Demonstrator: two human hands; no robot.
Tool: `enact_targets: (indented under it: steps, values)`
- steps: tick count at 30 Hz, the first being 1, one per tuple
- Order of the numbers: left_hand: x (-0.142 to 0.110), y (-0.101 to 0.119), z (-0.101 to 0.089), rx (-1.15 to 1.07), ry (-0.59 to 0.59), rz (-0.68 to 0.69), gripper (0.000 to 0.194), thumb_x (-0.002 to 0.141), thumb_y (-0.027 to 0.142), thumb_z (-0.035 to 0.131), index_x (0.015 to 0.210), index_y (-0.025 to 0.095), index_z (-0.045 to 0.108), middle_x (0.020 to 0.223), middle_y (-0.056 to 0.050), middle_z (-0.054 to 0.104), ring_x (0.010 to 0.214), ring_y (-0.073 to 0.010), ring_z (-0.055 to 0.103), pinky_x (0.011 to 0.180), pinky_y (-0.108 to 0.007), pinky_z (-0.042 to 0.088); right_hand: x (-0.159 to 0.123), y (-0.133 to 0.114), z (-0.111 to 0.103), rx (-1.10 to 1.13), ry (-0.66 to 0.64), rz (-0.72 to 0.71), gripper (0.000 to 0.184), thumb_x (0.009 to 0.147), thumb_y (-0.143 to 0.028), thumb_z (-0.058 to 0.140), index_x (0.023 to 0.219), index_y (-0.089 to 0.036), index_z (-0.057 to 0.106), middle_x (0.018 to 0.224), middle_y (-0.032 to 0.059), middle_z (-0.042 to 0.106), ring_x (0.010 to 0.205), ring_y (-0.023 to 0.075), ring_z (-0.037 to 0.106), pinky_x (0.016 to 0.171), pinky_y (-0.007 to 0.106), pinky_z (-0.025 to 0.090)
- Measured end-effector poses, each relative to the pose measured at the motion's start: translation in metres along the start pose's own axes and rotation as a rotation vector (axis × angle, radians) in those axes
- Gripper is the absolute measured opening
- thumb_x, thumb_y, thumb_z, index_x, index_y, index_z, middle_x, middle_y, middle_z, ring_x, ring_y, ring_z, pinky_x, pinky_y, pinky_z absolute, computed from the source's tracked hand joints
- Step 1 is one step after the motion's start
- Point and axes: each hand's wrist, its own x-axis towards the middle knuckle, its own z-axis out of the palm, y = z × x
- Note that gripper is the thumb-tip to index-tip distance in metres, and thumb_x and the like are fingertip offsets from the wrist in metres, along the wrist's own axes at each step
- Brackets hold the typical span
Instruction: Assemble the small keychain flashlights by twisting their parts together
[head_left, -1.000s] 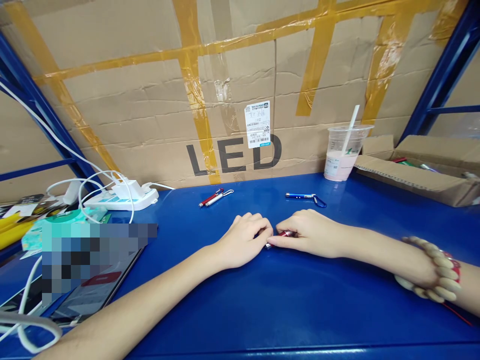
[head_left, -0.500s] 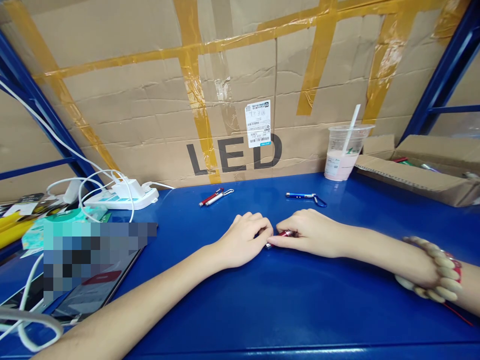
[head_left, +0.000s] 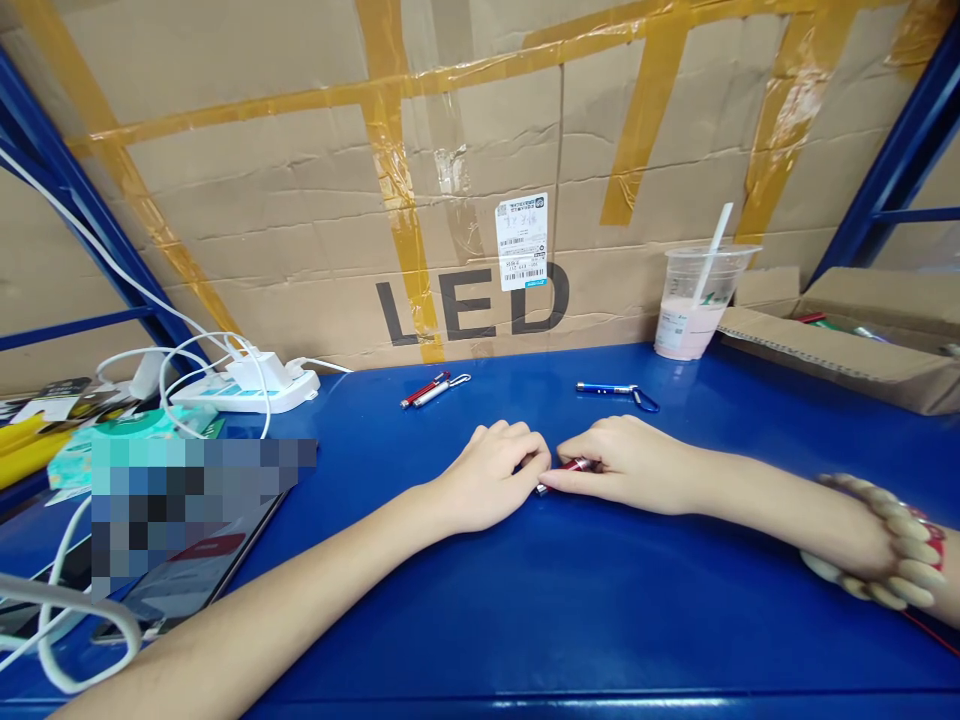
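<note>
Grip of the right hand [head_left: 637, 465] on a red tube [head_left: 574, 466]

We observe the right hand narrowed around the red tube, thumb along the near side and fingers curled over the barrel. The silver end points toward the left hand [head_left: 487, 478], whose fingers are bent close beside it; we cannot tell whether they grip it. The tube lies low between the two hands, just above or on the blue table [head_left: 540, 610].

From its glossy, metal-like finish we judge it light, stiff and not very fragile, though smooth enough to slip or roll. We would hold it mid-barrel between thumb and forefinger, with the other hand steadying the silver end.

Farther out, we note a second red tube [head_left: 425, 391] beside a silver tube [head_left: 441, 391], and a blue tube [head_left: 606, 388] with a clip. Beyond them stand a cup [head_left: 684, 325] with a straw and an open carton [head_left: 840, 372] at right; a power strip [head_left: 289, 394] sits at left, before a large cardboard panel [head_left: 300, 230].
</note>
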Motion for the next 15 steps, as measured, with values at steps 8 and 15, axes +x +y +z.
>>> enact_targets:
  steps: [8,15]
  values:
    - [-0.0001,-0.0008,0.0001,0.055,-0.010,0.013,0.029,0.090,0.028,0.025,0.073,0.020,0.047,0.076,0.001,0.049,0.075,-0.0141,0.041,0.074,-0.031,0.032,0.0004,-0.0007,-0.0011,-0.042,-0.020,0.003,0.049,0.085,-0.054,0.030,0.056,-0.018,0.049,0.051,-0.0005,0.053,0.046,0.0109,0.044,0.046,0.023,0.024]
    - [-0.0006,-0.0027,0.0009,0.050,-0.011,0.035,0.028,0.090,0.027,0.024,0.073,0.019,0.045,0.076,0.001,0.048,0.076,-0.0140,0.041,0.074,-0.031,0.033,0.0016,-0.0003,-0.0003,-0.057,-0.038,0.007,0.050,0.085,-0.054,0.030,0.057,-0.018,0.049,0.052,-0.0002,0.054,0.046,0.0112,0.045,0.047,0.023,0.024]
